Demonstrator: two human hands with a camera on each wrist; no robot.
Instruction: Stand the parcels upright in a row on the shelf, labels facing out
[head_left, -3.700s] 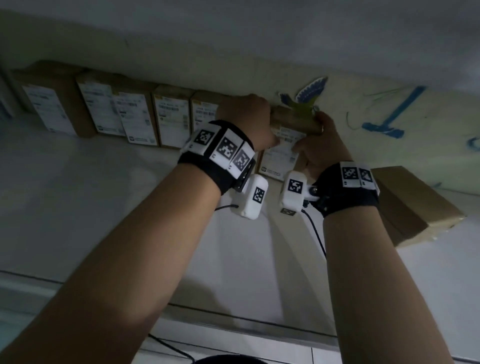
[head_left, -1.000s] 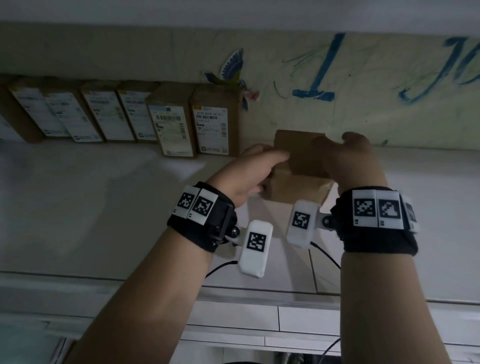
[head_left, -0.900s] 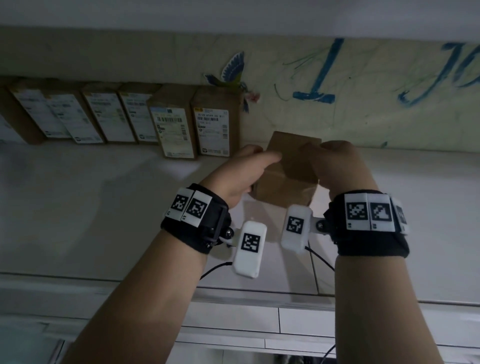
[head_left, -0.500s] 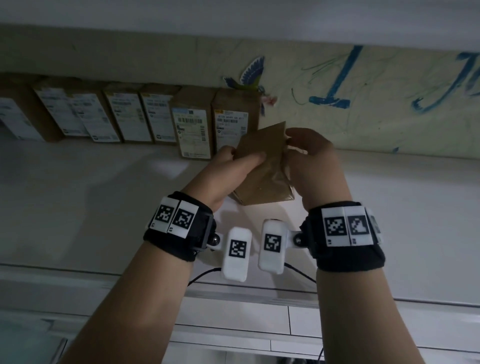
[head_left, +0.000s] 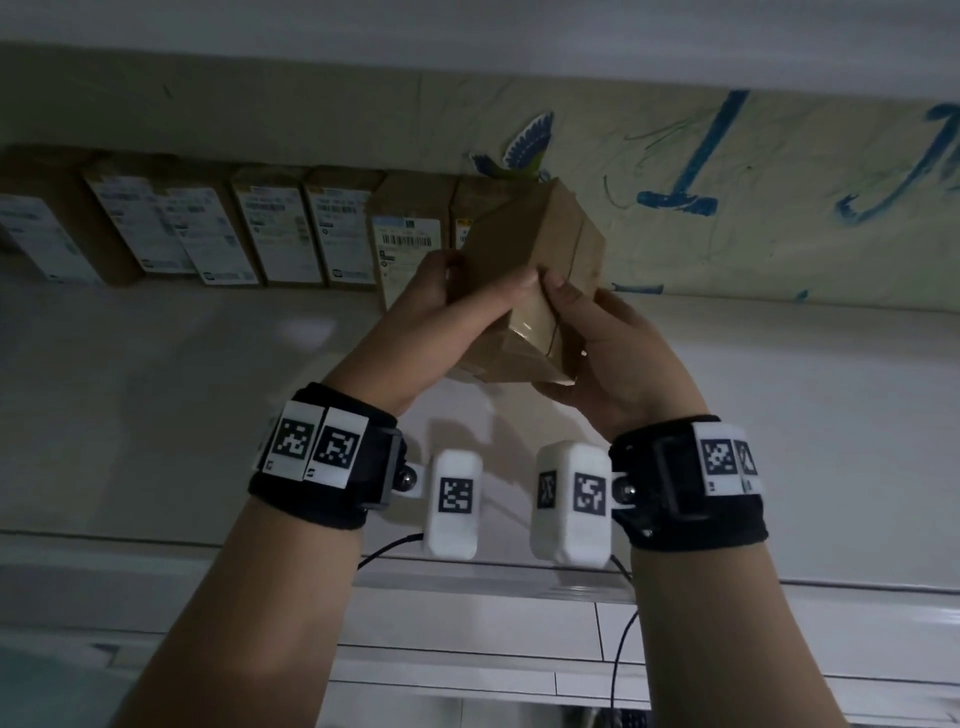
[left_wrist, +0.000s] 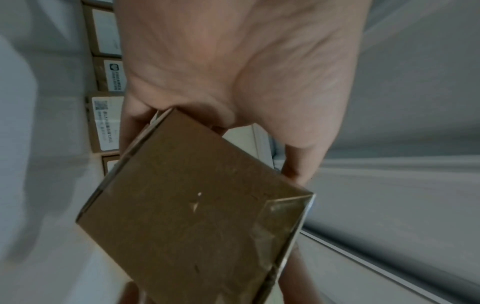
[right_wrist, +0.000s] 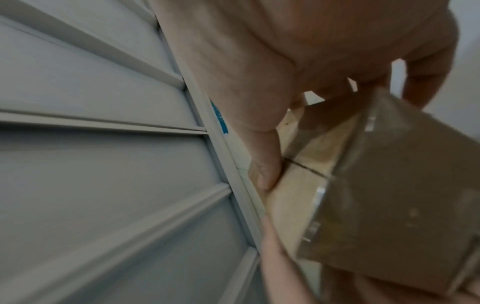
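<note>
Both hands are rotating the parcel (head_left: 524, 280) clear of the shelf (head_left: 156, 395); since 0.5 s ago it is tilting further. Left hand (head_left: 447, 306) and right hand (head_left: 602, 348) fingers are gripping it; no label is facing outward yet.

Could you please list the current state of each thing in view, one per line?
Held parcel: lifted off the shelf, tilted, plain brown faces showing, no label visible.
Left hand: fingers curled round the held parcel.
Right hand: grips the held parcel from its right side.
Row of parcels: standing upright against the wall, labels facing out.
Shelf: bears the row.
</note>
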